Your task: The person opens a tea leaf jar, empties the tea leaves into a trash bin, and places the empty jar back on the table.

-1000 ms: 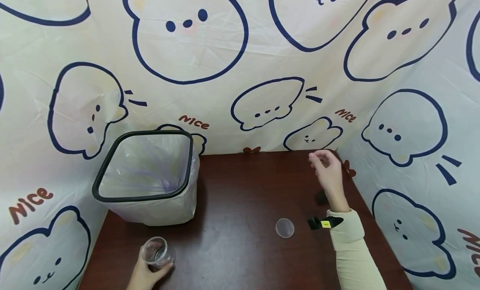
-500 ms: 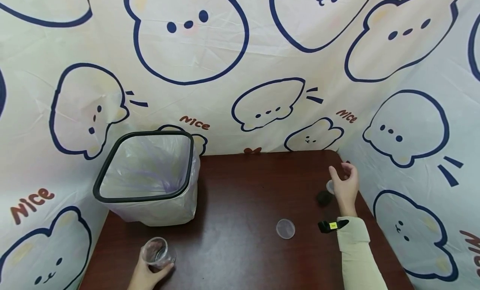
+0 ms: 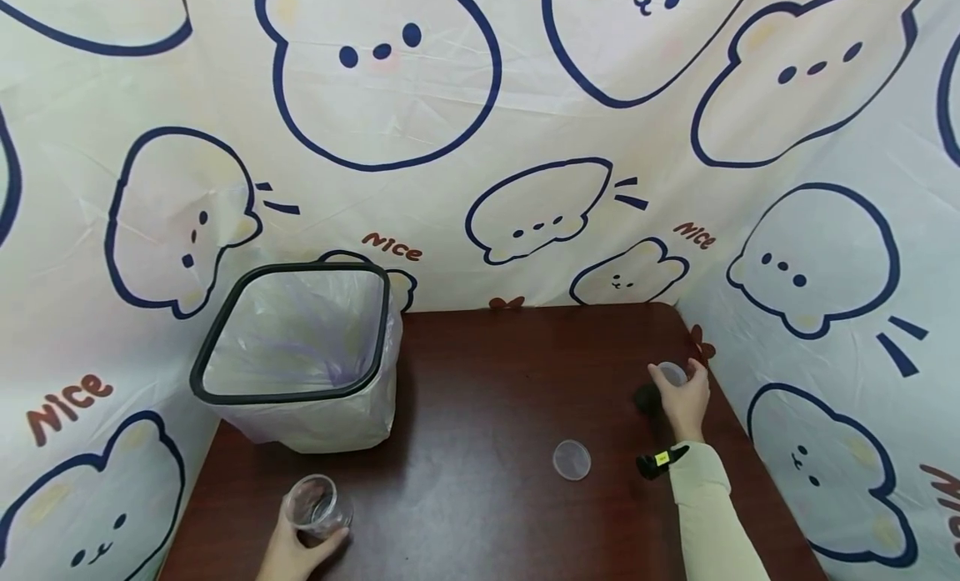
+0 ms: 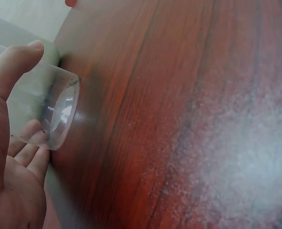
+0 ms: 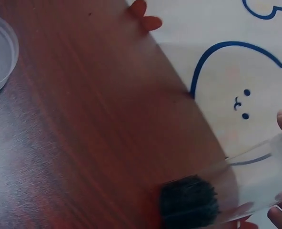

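On the near left, my left hand [image 3: 296,548] grips a clear plastic jar [image 3: 318,508]; its thumb and fingers wrap the wall of this clear jar [image 4: 60,107] in the left wrist view. My right hand [image 3: 686,402] is at the far right of the table, thumb and fingers around the upper part of a second clear jar [image 3: 671,373]. Dark material [image 3: 647,398] fills the bottom of that one, and the same dark mass [image 5: 188,202] shows in the right wrist view. A round clear lid [image 3: 572,460] lies flat between the hands.
A bin [image 3: 341,427] with a black rim and a pale liner bag stands at the back left of the brown table [image 3: 480,373]. Printed cloth [image 3: 450,206] hangs behind and on both sides, close to the table's edges.
My right hand has come down and back from the far edge, moved rightward, and taken hold of the jar with dark material. The left hand has stayed on its jar.
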A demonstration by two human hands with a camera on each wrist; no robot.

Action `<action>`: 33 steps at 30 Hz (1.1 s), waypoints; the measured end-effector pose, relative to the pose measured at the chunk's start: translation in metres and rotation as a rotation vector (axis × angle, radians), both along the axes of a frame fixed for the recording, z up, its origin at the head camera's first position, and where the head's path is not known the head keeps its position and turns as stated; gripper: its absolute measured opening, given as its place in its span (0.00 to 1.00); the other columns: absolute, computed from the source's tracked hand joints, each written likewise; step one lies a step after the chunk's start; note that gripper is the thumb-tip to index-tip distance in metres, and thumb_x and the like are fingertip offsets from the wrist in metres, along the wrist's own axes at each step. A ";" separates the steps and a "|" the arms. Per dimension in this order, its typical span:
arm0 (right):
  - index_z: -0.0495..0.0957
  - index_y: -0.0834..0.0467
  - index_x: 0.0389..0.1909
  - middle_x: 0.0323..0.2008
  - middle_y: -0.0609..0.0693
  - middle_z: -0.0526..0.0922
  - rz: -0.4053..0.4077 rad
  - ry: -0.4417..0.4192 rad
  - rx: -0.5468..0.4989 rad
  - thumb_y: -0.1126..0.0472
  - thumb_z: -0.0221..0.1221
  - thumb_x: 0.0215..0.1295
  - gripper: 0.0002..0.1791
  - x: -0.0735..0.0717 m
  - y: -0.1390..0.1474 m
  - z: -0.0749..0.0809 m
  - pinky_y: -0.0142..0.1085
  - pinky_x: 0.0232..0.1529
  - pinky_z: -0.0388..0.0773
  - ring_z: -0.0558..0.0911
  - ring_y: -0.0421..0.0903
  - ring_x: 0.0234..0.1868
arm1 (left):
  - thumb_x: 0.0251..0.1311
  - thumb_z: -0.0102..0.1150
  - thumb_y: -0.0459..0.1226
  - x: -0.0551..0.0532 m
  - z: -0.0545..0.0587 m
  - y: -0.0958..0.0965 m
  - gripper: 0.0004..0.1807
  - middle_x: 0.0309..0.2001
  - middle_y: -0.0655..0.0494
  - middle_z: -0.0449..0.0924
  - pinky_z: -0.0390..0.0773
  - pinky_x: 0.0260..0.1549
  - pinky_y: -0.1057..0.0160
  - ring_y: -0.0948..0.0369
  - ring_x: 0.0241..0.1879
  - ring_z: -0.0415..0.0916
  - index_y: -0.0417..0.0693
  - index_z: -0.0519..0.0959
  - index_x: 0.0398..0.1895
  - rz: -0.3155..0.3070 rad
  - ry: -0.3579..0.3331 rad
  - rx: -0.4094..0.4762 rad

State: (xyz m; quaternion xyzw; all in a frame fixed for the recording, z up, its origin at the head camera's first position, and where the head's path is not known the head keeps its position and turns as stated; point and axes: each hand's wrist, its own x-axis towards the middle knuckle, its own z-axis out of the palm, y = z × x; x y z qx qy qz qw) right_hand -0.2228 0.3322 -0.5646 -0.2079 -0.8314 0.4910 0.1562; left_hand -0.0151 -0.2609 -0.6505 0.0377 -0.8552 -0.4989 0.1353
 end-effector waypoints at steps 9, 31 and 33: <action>0.55 0.63 0.76 0.69 0.70 0.64 0.039 -0.052 0.013 0.37 0.65 0.64 0.51 0.001 0.002 -0.015 0.63 0.63 0.64 0.66 0.68 0.67 | 0.40 0.84 0.35 0.013 0.020 -0.002 0.58 0.64 0.32 0.67 0.56 0.49 0.89 0.92 0.53 0.53 0.35 0.55 0.72 0.023 -0.175 0.023; 0.66 0.64 0.67 0.59 0.67 0.73 0.020 0.024 0.027 0.39 0.67 0.63 0.43 0.018 -0.011 -0.003 0.59 0.56 0.69 0.73 0.64 0.58 | 0.63 0.56 0.24 0.020 0.113 -0.019 0.18 0.53 0.75 0.74 0.68 0.50 0.82 0.76 0.53 0.72 0.28 0.76 0.56 0.292 0.233 -0.004; 0.67 0.63 0.67 0.58 0.66 0.74 0.024 0.034 0.038 0.39 0.67 0.63 0.42 0.020 -0.014 0.004 0.57 0.54 0.70 0.74 0.62 0.56 | 0.61 0.59 0.24 0.018 0.122 -0.016 0.17 0.54 0.76 0.74 0.67 0.50 0.82 0.76 0.54 0.71 0.29 0.78 0.54 0.296 0.247 -0.026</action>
